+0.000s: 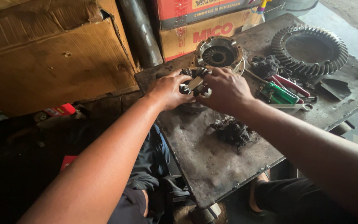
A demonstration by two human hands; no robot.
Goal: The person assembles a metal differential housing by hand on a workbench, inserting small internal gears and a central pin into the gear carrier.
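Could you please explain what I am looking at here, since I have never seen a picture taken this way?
The picture comes from a camera worn on a person's head, looking down along both bare arms. The left hand and the right hand together grip a small cluster of gears with a metal cross piece, over a worn metal table. Behind the hands sits a round metal housing. At the far right lies a large toothed ring gear. Near the right forearm are a green-handled screwdriver, a red-handled one and a spanner. A dark greasy rag lies on the table, and cardboard boxes stand behind.
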